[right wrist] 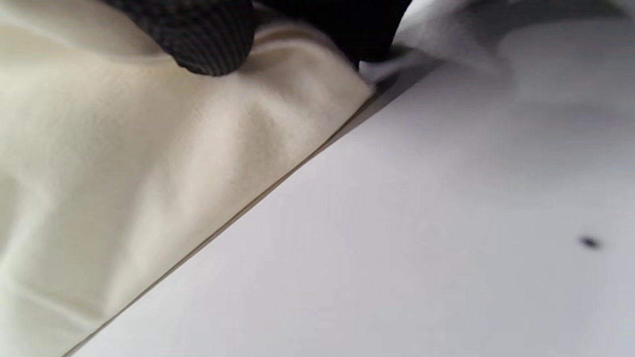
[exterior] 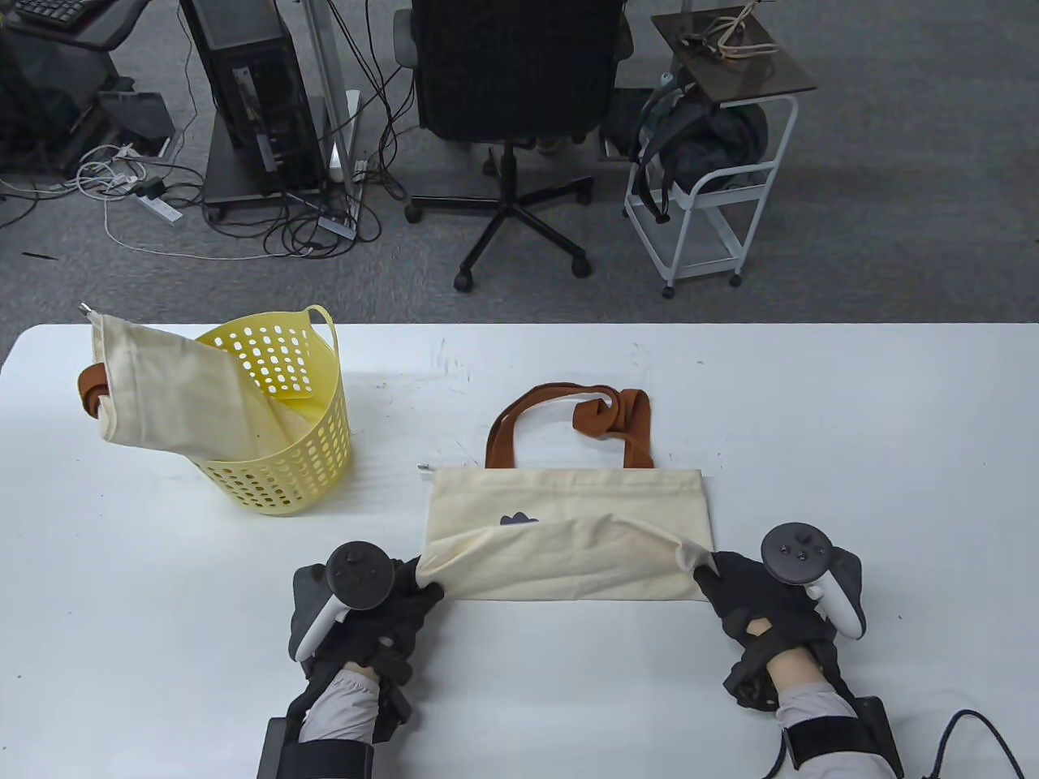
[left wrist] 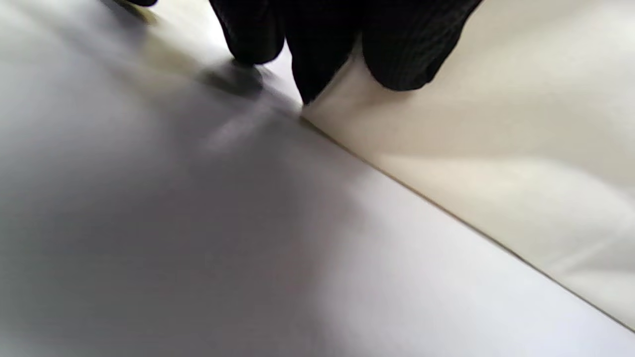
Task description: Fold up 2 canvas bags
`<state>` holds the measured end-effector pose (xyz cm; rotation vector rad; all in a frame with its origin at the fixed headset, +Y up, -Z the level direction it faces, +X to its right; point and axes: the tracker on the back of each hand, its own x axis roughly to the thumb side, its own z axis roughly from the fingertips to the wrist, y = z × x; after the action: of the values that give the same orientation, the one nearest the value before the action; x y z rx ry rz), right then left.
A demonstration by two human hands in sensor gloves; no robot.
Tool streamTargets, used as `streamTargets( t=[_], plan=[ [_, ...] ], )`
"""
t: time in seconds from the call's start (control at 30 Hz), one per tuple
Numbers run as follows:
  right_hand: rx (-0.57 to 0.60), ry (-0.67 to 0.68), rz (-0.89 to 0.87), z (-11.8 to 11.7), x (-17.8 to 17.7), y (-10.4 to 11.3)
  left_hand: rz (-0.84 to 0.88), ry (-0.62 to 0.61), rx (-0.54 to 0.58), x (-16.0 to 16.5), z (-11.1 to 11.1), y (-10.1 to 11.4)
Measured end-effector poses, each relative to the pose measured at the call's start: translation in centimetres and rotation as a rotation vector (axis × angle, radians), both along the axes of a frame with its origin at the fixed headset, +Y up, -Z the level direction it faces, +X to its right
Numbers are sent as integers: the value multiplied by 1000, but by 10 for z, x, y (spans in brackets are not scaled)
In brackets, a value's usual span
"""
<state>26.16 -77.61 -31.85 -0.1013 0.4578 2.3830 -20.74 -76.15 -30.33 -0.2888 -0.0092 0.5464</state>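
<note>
A cream canvas bag (exterior: 568,519) lies flat on the white surface (exterior: 730,389), near its front middle, with its brown handles (exterior: 584,422) spread away from the person. Its near edge is lifted and turned over toward the handles, forming a loose flap that covers the lower part of the bag; a small dark print (exterior: 515,519) peeks out just above the flap.

The left hand (exterior: 381,600) grips the flap's left corner, and the right hand (exterior: 755,600) grips its right corner, so the cloth sags slightly between them. In the left wrist view the gloved fingers (left wrist: 397,54) press down on the cream cloth at its corner, right beside the bare surface. In the right wrist view the fingers (right wrist: 203,34) pinch a bunched corner of the cloth, which rises in a soft ridge.

A second bag (exterior: 162,389) hangs out of a yellow perforated basket (exterior: 284,462) at the surface's left, draped over the rim toward the left edge, with a brown handle (exterior: 93,389) curled at its side. It is well apart from both hands.
</note>
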Motion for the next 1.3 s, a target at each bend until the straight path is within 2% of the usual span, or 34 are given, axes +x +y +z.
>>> streamTargets(
  t=[0.17, 0.23, 0.3, 0.47, 0.57, 0.8, 1.07, 1.1, 1.3],
  plan=[
    [-34, 69, 60, 1, -8, -2, -82, 19, 48, 7, 2, 3],
    [25, 17, 136, 2, -9, 2, -131, 26, 74, 12, 3, 5],
    [60, 13, 182, 3, -13, 6, -194, 30, 98, 18, 3, 8],
    [187, 18, 437, 4, -31, 13, -303, 72, 126, 30, 4, 9],
    [222, 18, 523, 3, -38, 13, -381, 75, 143, 35, 3, 9],
    [215, -10, 579, 1, -41, 11, -467, 53, 128, 48, 2, 7],
    [259, -40, 749, 3, -51, 10, -665, -13, 196, 69, 8, 7],
    [259, -50, 774, 4, -51, 10, -737, -19, 192, 70, 8, 7],
    [167, -94, 743, 6, -35, 6, -657, -33, 126, 64, 9, 4]
  ],
)
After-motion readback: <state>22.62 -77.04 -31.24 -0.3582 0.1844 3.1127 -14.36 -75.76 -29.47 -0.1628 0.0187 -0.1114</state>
